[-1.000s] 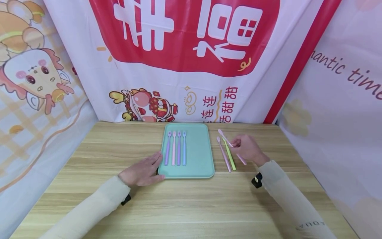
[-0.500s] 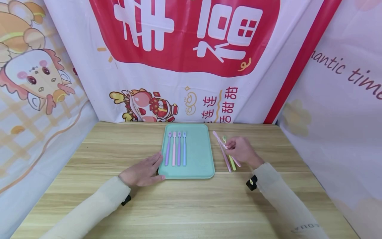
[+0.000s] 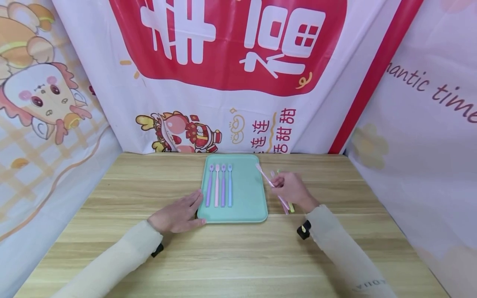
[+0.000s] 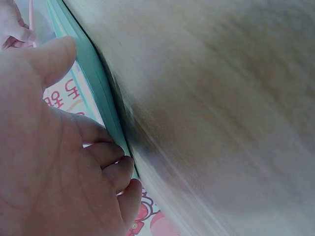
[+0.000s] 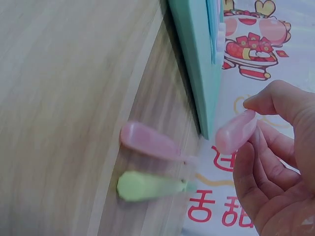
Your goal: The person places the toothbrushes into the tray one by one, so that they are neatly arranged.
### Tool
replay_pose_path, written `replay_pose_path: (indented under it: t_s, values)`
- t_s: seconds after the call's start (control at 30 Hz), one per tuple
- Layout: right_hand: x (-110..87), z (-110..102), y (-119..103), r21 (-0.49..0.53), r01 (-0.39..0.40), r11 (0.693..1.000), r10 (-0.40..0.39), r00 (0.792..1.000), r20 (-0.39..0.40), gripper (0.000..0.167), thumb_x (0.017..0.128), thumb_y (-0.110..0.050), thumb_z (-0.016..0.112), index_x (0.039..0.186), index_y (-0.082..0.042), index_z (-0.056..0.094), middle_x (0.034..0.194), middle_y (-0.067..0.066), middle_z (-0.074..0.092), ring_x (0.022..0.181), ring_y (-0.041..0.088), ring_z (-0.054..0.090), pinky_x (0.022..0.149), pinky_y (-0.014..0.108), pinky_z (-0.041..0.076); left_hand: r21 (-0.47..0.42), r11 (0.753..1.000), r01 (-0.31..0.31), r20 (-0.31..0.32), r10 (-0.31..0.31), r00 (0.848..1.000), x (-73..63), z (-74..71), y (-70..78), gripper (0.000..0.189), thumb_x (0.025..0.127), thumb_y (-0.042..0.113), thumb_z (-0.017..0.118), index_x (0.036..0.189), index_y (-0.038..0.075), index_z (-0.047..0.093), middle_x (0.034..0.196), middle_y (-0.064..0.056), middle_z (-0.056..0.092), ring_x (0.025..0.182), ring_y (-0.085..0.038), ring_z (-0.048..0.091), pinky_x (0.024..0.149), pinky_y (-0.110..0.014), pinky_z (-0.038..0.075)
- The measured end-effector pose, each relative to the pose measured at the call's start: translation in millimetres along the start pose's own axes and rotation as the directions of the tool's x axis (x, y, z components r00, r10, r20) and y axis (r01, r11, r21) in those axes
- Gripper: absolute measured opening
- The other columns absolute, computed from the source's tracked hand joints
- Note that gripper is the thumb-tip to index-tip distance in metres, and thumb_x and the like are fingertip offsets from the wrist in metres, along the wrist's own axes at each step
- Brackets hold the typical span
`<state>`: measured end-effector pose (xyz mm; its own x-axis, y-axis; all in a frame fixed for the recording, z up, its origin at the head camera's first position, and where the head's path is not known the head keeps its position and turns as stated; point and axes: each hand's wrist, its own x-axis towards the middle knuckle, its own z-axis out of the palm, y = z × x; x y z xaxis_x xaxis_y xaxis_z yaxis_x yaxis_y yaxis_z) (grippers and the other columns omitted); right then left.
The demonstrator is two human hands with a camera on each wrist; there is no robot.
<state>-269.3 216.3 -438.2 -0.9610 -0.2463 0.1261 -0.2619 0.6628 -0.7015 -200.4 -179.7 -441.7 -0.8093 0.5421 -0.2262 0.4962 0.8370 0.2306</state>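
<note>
My right hand [image 3: 290, 188] pinches a pink toothbrush [image 5: 236, 132] between thumb and fingers; in the head view its head end reaches over the right rim of the green tray [image 3: 247, 203]. Under that hand, on the table, lie another pink toothbrush [image 5: 150, 141] and a yellow-green toothbrush [image 5: 147, 187], partly hidden in the head view. My left hand [image 3: 179, 213] rests with fairly straight fingers against the tray's left edge. Side by side on the tray's left half are a purple toothbrush [image 3: 209, 186], a pink one, another purple one and a blue toothbrush [image 3: 230, 186].
The wooden table [image 3: 238, 256] runs back to a white and red printed curtain [image 3: 238, 82]. Patterned cloth hangs at the left and right sides. The right half of the tray is bare green surface. A dark wrist camera [image 3: 304, 230] sits at the right cuff.
My right hand has lifted the pink toothbrush and carried it left, from beside the yellow-green one to the tray's right rim. The left hand and tray have stayed put.
</note>
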Motion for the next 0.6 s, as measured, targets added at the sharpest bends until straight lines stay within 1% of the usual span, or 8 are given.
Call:
replay_pose_path:
  t_s: [0.1,0.2,0.3,0.53,0.6]
  values:
    - [1.6,6,-8,0.015,-0.015,1.000,0.014,1.000,0.006,0.021,0.086,-0.002,0.081,0.106,0.001,0.077,0.097,0.011,0.076,0.086,0.020,0.072,0.072,0.026,0.065,-0.001,1.000,-0.001,-0.001,0.001,1.000,-0.2,1.0,-0.8,0.091,0.107,0.055,0.053,0.165,-0.008,0.021,0.176,-0.026,0.015,0.162,-0.044,0.022,0.131,-0.060,0.027]
    - [3.9,13,-14,0.018,-0.012,1.000,0.012,1.000,-0.002,0.020,0.085,-0.002,0.081,0.105,-0.001,0.077,0.096,0.010,0.076,0.086,0.019,0.072,0.073,0.026,0.065,-0.002,1.000,-0.001,-0.003,0.001,1.000,0.0,2.0,-1.5,0.090,0.108,0.055,0.052,0.165,-0.008,0.021,0.176,-0.026,0.015,0.162,-0.044,0.022,0.131,-0.060,0.027]
    - [6.7,19,-19,0.024,0.002,1.000,-0.002,1.000,-0.013,0.018,0.085,-0.002,0.081,0.103,-0.002,0.078,0.095,0.009,0.077,0.085,0.018,0.072,0.074,0.025,0.065,-0.002,1.000,-0.002,-0.002,0.002,1.000,0.3,2.5,-2.0,0.090,0.108,0.055,0.052,0.165,-0.008,0.021,0.176,-0.026,0.015,0.163,-0.044,0.022,0.131,-0.060,0.027]
    - [15.2,32,-30,0.035,0.048,0.998,-0.047,0.998,-0.042,0.015,0.086,-0.003,0.079,0.100,-0.001,0.078,0.092,0.009,0.078,0.082,0.017,0.072,0.071,0.025,0.064,-0.007,1.000,-0.002,-0.001,0.002,1.000,0.5,2.7,-2.2,0.089,0.108,0.054,0.052,0.165,-0.008,0.020,0.176,-0.026,0.014,0.163,-0.044,0.021,0.131,-0.060,0.026]
    - [17.8,35,-33,0.035,0.051,0.998,-0.049,0.998,-0.048,0.014,0.086,-0.004,0.079,0.099,-0.002,0.078,0.091,0.009,0.078,0.082,0.016,0.072,0.070,0.025,0.064,-0.007,1.000,-0.003,-0.003,0.003,1.000,0.6,2.6,-2.4,0.089,0.108,0.054,0.052,0.165,-0.008,0.020,0.176,-0.026,0.014,0.163,-0.044,0.021,0.131,-0.060,0.026]
